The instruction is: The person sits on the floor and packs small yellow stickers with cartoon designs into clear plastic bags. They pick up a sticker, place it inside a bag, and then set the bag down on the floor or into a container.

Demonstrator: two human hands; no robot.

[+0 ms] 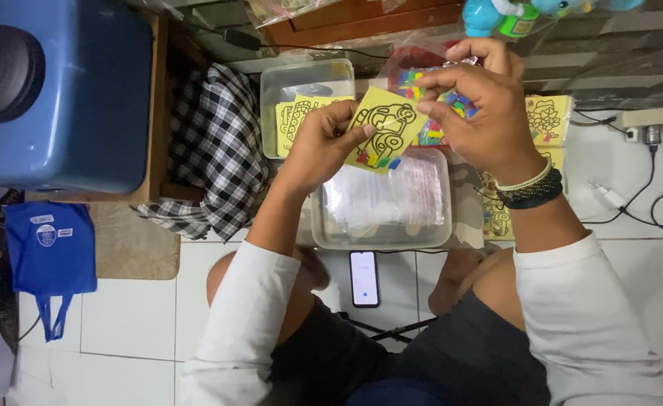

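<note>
My left hand pinches the lower left edge of a small yellow card with a black car outline and a few coloured patches. My right hand holds a clear packet of coloured bits just behind the card's top right corner, fingers curled around it. Both hands hover above a clear plastic tub filled with clear plastic sleeves. I sit on the floor with my knees on either side of the tub.
A second clear tub holding yellow cards sits at the back left. More yellow cards lie right. A phone rests on the white tiles between my legs. Checked cloth, blue container, blue bag, cables surround.
</note>
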